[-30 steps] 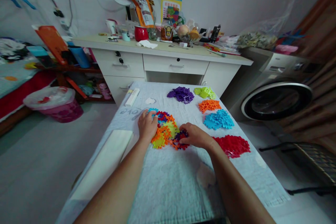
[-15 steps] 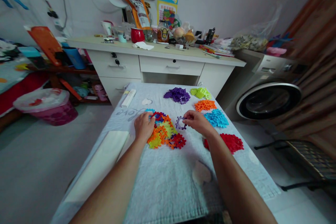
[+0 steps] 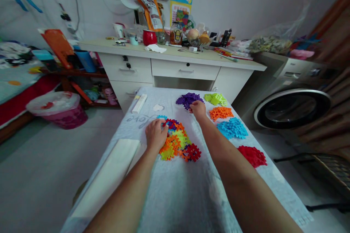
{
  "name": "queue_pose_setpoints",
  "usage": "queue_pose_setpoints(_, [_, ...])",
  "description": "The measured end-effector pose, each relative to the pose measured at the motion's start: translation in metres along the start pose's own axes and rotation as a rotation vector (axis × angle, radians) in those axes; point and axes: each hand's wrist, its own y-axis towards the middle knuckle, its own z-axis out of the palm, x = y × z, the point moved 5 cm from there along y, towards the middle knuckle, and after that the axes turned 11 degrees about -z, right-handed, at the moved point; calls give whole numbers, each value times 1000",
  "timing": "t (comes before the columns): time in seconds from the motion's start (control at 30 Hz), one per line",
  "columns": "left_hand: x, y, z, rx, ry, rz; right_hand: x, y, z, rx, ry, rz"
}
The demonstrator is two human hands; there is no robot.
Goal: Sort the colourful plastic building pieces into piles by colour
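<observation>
My left hand [image 3: 156, 134] rests at the left edge of a mixed pile of interlocking plastic building pieces [image 3: 179, 140], fingers loosely bent and apart, touching the pieces. My right hand [image 3: 198, 109] is closed in a pinch at the front right edge of the purple pile [image 3: 188, 99]. The purple piece in its fingertips is mostly hidden and blends with that pile. Down the right side lie sorted piles of the same pieces: yellow-green [image 3: 216, 99], orange [image 3: 221, 113], blue [image 3: 233, 128] and red [image 3: 252, 156].
A pale cloth [image 3: 175, 196] covers the table. A white box-like strip [image 3: 139, 103] lies at its far left. Behind stands a white desk [image 3: 169, 55] with jars and a pouch. A washing machine [image 3: 294, 94] is at right, a pink bin [image 3: 58, 113] at left.
My right hand has moved forward with the purple piece, from beside the mixed pile to the purple pile. My left hand stays at the mixed pile. The view has shifted slightly.
</observation>
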Motion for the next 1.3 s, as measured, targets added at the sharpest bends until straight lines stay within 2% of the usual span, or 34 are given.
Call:
queue_pose_setpoints(0.13, [0,0,-1,-2,1,-18,-1,20,8,9,-206,-51])
queue_pose_setpoints(0.23, [0,0,-1,0,-1,-22,2,24,7,5,-315,-130])
queue_pose_setpoints(0.33, [0,0,-1,3,-3,-23,8,16,2,-30,-386,-233])
queue_pose_setpoints(0.47, [-1,0,-1,-1,-4,-22,16,-11,-6,-44,-385,-390])
queue_pose_setpoints(0.53, [-1,0,-1,-3,-5,-17,17,-28,-7,37,-350,-422])
queue_pose_setpoints(0.67, [-1,0,-1,-9,-1,-15,14,-64,-2,364,-336,-426])
queue_pose_setpoints(0.73, [-1,0,-1,-6,-3,-14,11,-80,0,472,-364,-454])
queue_pose_setpoints(0.87, [0,0,-1,-7,-9,-14,4,-98,3,543,-391,-499])
queue_pose_setpoints(1.07, [-2,0,-1,4,-10,-10,3,-104,8,605,-386,-599])
queue_pose_setpoints(1.17, [-3,0,-2,3,-9,-8,3,-104,7,595,-340,-574])
queue_pose_setpoints(1.3, [-3,0,-3,5,-1,-11,-2,-101,3,541,-122,-404])
